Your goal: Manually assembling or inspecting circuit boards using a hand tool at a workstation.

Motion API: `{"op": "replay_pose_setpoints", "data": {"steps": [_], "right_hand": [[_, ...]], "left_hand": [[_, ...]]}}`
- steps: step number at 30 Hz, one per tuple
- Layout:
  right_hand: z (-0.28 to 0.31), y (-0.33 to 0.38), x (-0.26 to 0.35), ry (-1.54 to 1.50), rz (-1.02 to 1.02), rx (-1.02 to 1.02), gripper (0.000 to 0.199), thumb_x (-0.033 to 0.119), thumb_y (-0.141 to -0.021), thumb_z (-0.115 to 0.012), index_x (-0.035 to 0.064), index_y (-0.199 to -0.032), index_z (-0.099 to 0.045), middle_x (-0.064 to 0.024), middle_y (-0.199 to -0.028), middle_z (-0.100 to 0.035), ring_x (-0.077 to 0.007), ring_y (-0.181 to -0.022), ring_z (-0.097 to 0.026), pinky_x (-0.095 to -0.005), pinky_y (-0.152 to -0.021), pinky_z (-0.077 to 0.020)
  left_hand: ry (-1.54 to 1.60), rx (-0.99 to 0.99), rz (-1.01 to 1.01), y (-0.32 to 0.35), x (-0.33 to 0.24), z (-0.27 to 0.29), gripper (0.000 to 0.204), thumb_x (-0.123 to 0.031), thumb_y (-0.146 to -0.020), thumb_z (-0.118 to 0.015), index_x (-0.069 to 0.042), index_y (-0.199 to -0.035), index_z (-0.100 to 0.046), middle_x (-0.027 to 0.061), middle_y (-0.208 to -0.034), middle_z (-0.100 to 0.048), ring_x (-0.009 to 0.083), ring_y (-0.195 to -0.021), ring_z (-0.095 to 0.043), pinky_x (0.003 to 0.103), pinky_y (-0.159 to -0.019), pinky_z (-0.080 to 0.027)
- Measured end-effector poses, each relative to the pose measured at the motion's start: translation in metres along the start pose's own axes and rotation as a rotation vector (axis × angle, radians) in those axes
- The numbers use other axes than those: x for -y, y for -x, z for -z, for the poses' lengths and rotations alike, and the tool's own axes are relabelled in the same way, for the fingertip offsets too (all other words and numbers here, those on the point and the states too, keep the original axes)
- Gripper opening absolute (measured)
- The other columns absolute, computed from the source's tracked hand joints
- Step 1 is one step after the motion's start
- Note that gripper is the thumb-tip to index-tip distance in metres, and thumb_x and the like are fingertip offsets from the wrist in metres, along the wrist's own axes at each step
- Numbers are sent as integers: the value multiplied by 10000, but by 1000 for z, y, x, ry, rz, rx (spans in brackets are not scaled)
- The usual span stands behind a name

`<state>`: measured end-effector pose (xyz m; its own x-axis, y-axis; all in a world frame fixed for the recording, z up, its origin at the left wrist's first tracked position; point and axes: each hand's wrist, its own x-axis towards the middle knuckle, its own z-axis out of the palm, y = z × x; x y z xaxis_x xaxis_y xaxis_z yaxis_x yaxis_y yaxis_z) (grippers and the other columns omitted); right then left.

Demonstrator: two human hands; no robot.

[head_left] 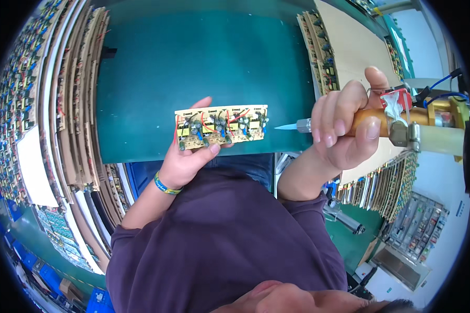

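A tan circuit board panel (197,142) with yellow transformers, dark capacitors and red wires lies in my left hand (189,163). The thumb grips its near edge, and fingers show past the far edge. My right hand (345,122) is wrapped round the orange barrel of a glue dispensing gun (368,121). Its pale, tapered nozzle (286,127) points left and ends just short of the board's right edge, apart from it. A red-and-silver part (397,101) sits on top of the gun, by my raised finger.
Below the board is a green work mat (203,57). Stacks of circuit boards between cardboard sheets stand at the left (70,99) and right (318,49). A pale hose (438,140) and blue cables (446,86) run from the gun. Blue bins (49,279) stand at lower left.
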<state>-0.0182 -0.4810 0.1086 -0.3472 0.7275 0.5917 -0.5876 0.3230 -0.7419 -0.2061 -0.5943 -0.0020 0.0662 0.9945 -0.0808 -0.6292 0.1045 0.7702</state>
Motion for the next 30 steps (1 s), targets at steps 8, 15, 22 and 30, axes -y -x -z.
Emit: {"op": "replay_pose_setpoints", "data": {"steps": [8, 15, 22, 30], "right_hand": [[19, -9, -16, 74, 67, -92, 518, 258, -919, -536, -22, -1315, -355, -21, -676, -452, -85, -443, -387, -224, -393, -370], [19, -15, -28, 106, 72, -155, 509, 262, -922, -561, -16, -1306, -376, -8, -665, -437, -77, -462, -383, -220, -394, -334], [36, -5, -22, 130, 86, -213, 502, 217, -902, -601, -29, -1285, -391, -26, -650, -448, -88, -448, -396, -206, -391, -329], [36, -6, -17, 145, 92, -239, 465, 165, -894, -616, -53, -1244, -402, -35, -644, -439, -82, -440, -386, -200, -386, -330]], "left_hand": [[-89, -148, -75, 6, -13, 31, 512, 79, -809, -613, -16, -1275, -423, 111, -1190, -566, 217, -1096, -562, 373, -941, -469], [-142, -173, -172, 19, -43, 28, 569, 37, -804, -646, -33, -1303, -382, 95, -1224, -542, 192, -1136, -530, 359, -975, -435], [-277, -167, -233, 59, -88, 5, 495, -34, -879, -584, -28, -1329, -378, 76, -1236, -538, 171, -1110, -536, 334, -939, -449], [-389, -352, -414, 144, -170, -7, 515, -45, -897, -551, 27, -1365, -349, 131, -1251, -555, 183, -1125, -552, 316, -940, -448]]}}
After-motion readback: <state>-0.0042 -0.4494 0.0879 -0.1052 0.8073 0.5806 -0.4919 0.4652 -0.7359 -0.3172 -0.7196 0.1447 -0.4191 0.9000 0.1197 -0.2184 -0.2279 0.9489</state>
